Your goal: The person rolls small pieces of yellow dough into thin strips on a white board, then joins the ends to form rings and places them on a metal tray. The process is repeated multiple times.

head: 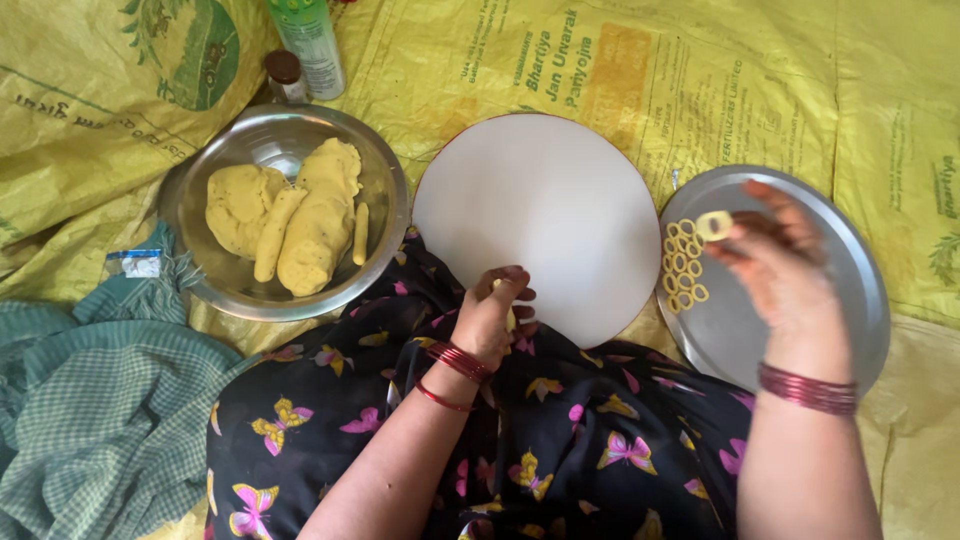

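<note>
right hand (775, 262) pinching a dough ring (714, 225) over the steel plate's (850, 260) left edge; left hand (493, 315) clenched on dough. looks like placing step, needs gentle set-down beside the others.

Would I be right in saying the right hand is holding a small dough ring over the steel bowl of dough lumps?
Not quite: in the head view the right hand holds the dough ring over the flat steel plate with the other rings, not over the steel bowl.

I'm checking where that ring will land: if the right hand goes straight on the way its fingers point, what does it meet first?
Probably the dough rings on the steel plate. The right hand holds a ring, fingers pointing left toward them; its height above the plate is unclear.
</note>
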